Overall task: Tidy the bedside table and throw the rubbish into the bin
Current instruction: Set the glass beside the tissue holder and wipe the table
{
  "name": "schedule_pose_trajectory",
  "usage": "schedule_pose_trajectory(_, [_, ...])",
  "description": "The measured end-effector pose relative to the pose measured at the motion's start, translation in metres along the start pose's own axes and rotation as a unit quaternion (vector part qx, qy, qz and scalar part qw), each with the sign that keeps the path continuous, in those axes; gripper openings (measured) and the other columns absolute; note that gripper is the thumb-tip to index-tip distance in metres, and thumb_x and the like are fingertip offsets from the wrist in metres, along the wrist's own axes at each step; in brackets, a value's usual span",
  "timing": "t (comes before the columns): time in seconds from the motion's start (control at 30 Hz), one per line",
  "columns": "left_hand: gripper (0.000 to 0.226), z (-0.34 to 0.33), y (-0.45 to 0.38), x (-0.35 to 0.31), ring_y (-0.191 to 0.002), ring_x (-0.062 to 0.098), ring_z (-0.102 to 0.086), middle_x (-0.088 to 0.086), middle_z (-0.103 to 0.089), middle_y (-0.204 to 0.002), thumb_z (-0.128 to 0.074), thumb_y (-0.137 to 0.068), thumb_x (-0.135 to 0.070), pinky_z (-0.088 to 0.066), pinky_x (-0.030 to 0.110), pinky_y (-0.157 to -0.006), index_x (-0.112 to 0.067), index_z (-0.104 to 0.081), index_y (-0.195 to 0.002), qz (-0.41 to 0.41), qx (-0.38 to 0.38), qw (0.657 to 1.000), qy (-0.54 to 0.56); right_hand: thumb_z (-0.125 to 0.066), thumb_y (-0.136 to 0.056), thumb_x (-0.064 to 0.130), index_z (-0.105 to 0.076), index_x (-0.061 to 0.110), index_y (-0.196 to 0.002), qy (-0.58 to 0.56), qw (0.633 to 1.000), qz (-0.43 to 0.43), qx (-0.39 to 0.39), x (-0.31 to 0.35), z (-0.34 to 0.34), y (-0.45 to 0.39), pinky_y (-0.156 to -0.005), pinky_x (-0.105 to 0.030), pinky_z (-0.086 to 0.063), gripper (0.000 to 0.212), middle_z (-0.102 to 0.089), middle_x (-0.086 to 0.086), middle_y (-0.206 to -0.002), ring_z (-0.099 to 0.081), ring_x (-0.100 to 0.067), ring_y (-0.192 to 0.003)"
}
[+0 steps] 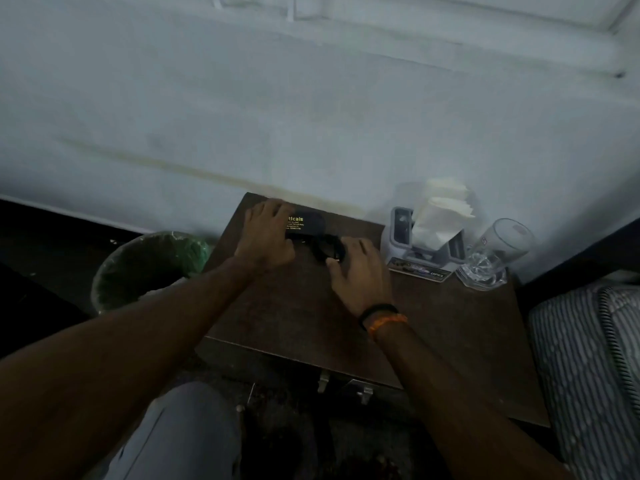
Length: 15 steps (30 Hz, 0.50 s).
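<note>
- The left hand (265,233) held the black spectacle case (304,225) steady; it looked rigid and light, best gripped across its sides.
- The right hand (356,268) pinched dark glasses (329,249), probably fragile, beside it.

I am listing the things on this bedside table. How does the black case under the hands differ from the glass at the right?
The black case is opaque with gold lettering; the glass is clear. The case lies flat at the table's back left, the left hand resting on it; the glass stands untouched at the back right beside the tissue holder. Both sit on the brown table.
</note>
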<state>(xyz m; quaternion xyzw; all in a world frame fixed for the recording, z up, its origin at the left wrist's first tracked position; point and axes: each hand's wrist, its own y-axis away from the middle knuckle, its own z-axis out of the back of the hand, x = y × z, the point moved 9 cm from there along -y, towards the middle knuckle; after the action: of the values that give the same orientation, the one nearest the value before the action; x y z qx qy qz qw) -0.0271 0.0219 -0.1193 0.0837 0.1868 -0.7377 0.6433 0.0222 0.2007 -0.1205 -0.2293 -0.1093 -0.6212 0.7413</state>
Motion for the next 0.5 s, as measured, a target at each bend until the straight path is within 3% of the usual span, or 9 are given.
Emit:
schedule_pose_trajectory(0.13, [0.078,-0.001,-0.017,0.026,-0.133,0.035,-0.041,0.015,-0.049,-0.143,-0.057,-0.067,-0.04,-0.026,0.048,-0.111,-0.012,-0.046,-0.139,-0.005,0.059,0.998,-0.019,-0.059,-0.09,0.044,-0.04,0.008,-0.14,0.033,0.996,-0.035,0.071,0.006,-0.028,-0.031,-0.102,-0.037,-0.04,0.064,-0.046,-0.013,-0.138,-0.045,-0.029,-0.126])
schedule_pose_trajectory(0.3, [0.071,-0.014,-0.031,0.031,-0.134,0.031,-0.045,0.012,-0.053,-0.142,-0.076,-0.078,-0.032,-0.03,0.043,-0.112,-0.013,-0.048,-0.14,-0.028,0.107,0.994,-0.026,-0.065,-0.088,0.035,-0.05,0.012,-0.13,0.072,0.99,-0.043,0.111,0.0,-0.041,-0.045,-0.094,-0.039,-0.046,0.051,-0.054,-0.012,-0.128,-0.053,-0.029,-0.116])
schedule_pose_trajectory(0.5, [0.057,-0.006,-0.042,0.032,-0.11,0.031,-0.06,0.011,-0.067,-0.119,-0.076,-0.077,-0.025,-0.04,0.037,-0.097,-0.017,-0.058,-0.13,-0.049,0.093,0.994,-0.029,-0.064,-0.088,0.024,-0.053,0.011,-0.126,0.105,0.988,-0.047,0.105,-0.017,-0.03,-0.048,-0.092,-0.038,-0.046,0.041,-0.055,-0.013,-0.127,-0.055,-0.031,-0.115])
